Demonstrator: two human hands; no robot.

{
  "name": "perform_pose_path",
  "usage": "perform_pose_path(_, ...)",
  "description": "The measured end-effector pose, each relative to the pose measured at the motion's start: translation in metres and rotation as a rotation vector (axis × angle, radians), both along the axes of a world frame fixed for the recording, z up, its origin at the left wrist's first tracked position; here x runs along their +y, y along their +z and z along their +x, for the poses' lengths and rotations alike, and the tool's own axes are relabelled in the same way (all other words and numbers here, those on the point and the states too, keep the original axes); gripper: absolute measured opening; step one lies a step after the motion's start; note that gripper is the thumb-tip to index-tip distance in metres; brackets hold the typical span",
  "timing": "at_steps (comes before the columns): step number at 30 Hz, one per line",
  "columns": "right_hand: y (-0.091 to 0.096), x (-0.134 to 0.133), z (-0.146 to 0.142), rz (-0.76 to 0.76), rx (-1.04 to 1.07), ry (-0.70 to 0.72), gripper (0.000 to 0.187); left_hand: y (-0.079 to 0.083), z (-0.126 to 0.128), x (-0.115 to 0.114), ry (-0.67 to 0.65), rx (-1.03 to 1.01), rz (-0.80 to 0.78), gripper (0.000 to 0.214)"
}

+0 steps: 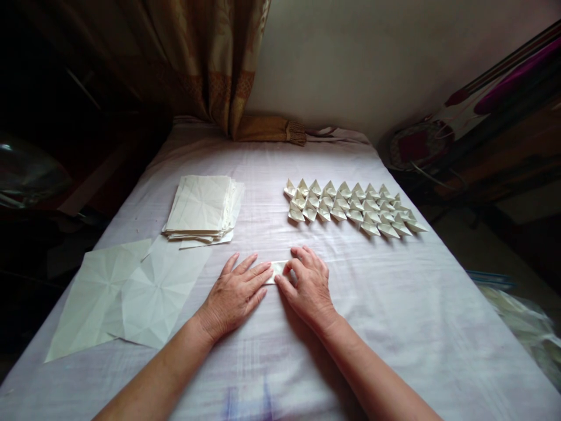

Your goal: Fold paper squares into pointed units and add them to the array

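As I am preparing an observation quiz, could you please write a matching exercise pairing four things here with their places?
1. Stack of creased white paper squares
2. Rows of pointed, folded white paper pieces
3. Folded white paper strip
4. Gold-brown fabric curtain

A. Beyond the right hand
B. Hanging at the far end of the pale lilac cloth
C. Between the right hand and left hand
D. Beyond the left hand

Pairs: 1-D, 2-A, 3-C, 4-B

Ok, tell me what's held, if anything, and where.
A folded paper strip: the left hand lies over its left end; the right hand has its fingertips at the right end, though a pinch can't be confirmed.
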State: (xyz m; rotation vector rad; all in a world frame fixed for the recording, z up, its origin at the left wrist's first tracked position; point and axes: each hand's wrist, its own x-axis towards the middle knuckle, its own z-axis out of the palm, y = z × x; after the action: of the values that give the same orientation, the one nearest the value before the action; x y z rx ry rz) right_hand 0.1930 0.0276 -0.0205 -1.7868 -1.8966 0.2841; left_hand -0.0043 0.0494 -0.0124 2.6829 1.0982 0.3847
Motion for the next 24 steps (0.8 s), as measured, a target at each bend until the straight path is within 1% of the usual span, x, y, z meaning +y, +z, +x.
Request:
perform_pose_path(6,0.000,-0.003,0.020,-0.053,0.000,-0.054,0.008,-0.002,-0.002,0.000,0.000,0.018,-0.006,0.040)
perform_pose_path(8,0.001,-0.004,0.020,-0.057,0.000,-0.054,0.007,0.000,-0.002,0.001,-0.021,0.051,0.005,0.041)
perform_pose_path(14,0.004,-0.004,0.017,-0.051,-0.004,-0.050,0.006,0.009,-0.004,0.001,-0.149,0.155,0.067,0.045)
perform_pose_path(20,0.002,-0.004,0.019,-0.045,0.005,-0.044,0.008,0.009,-0.007,0.001,-0.147,0.143,0.091,0.044)
perform_pose_path(24,0.002,-0.004,0.019,-0.062,0.004,-0.048,0.008,0.010,-0.016,0.001,-0.153,0.148,0.093,0.043)
